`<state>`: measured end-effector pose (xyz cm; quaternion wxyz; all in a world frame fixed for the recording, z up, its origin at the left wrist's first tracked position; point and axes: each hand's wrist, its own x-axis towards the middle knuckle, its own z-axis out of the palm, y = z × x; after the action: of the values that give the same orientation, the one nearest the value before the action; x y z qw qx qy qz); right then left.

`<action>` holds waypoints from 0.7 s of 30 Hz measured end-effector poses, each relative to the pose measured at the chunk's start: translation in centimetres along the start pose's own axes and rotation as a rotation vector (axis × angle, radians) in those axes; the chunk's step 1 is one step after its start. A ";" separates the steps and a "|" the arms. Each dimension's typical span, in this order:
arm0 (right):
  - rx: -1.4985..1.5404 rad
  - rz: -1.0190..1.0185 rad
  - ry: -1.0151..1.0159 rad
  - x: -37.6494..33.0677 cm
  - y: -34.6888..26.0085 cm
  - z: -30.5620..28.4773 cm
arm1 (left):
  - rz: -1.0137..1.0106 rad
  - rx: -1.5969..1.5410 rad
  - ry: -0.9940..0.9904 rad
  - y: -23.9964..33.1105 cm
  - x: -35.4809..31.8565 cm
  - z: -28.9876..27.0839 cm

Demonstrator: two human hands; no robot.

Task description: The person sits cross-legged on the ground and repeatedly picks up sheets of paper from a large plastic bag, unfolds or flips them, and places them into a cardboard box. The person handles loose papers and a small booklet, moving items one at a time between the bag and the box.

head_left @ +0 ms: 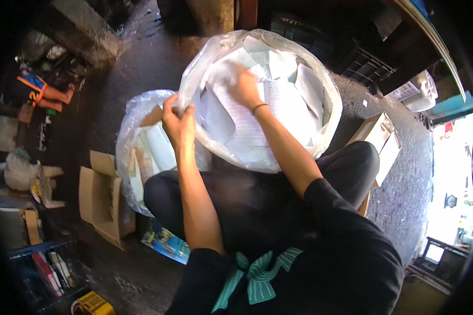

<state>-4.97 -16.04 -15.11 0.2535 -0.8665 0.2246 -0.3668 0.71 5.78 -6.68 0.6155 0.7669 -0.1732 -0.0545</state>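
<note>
We look down on a person seated on a dark, gritty floor, knees spread, with a large clear plastic bag standing just beyond the lap. The bag is full of white printed paper sheets, piled loosely up to its mouth.

The left hand is closed on the near left rim of that bag, pinching the plastic between thumb and fingers and holding the edge up. The right hand is down inside the bag, resting on the sheets near the far middle; it is blurred, so we cannot tell whether its fingers are curled around a sheet or only pressing on the pile. A thin band sits on that wrist.

To the left of the big bag, touching it, stands a second clear bag, smaller, with cardboard and folded paper inside; it sits against the person's left knee. Farther left an open cardboard box lies on the floor, and near it, by the left thigh, a colourful printed booklet lies flat. On the right side, beyond the right knee, we see another cardboard box. At the near left corner is a blue crate holding books upright, with a yellow object just to its right.
</note>
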 end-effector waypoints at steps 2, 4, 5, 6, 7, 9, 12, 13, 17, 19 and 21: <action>-0.350 0.129 0.140 -2.4 2.2 -4.4 | 0.084 -0.071 0.064 -0.7 0.3 0.5; -0.681 0.006 0.083 -6.8 7.2 -7.2 | 0.224 -0.158 0.071 1.2 -1.1 3.3; -0.599 0.011 -0.068 -8.1 3.8 -7.1 | 0.195 -0.002 0.117 -0.2 -0.9 2.5; -0.481 0.041 -0.133 -8.9 3.2 -8.0 | 0.170 0.077 0.206 1.9 -2.2 3.8; -0.610 0.142 -0.211 -9.6 0.4 -7.7 | 0.176 0.281 0.172 2.6 -2.5 4.1; -0.843 0.049 -0.222 -11.3 0.1 -6.9 | 0.242 0.380 0.178 5.9 -4.0 5.0; -0.750 0.033 -0.328 -11.5 0.1 -7.6 | 0.484 0.141 0.286 10.9 -6.4 0.4; -0.645 -0.011 -0.318 -11.2 0.8 -8.6 | 0.568 0.039 0.340 11.8 -7.1 -1.7; -0.624 -0.138 -0.162 -10.6 1.1 -15.8 | 0.589 0.014 0.518 8.4 -8.5 -6.9; -0.714 -0.164 -0.163 -11.4 1.0 -19.1 | 0.510 0.302 0.481 0.9 -8.0 -9.0; -0.673 -0.071 -0.062 -11.4 0.5 -21.4 | 0.260 0.685 0.142 -10.0 -8.8 -13.3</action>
<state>-28.27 -15.80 -8.48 -0.0527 -0.9196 0.2950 -0.2541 -1.52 22.86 -14.28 0.3355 0.9019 -0.2340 0.1386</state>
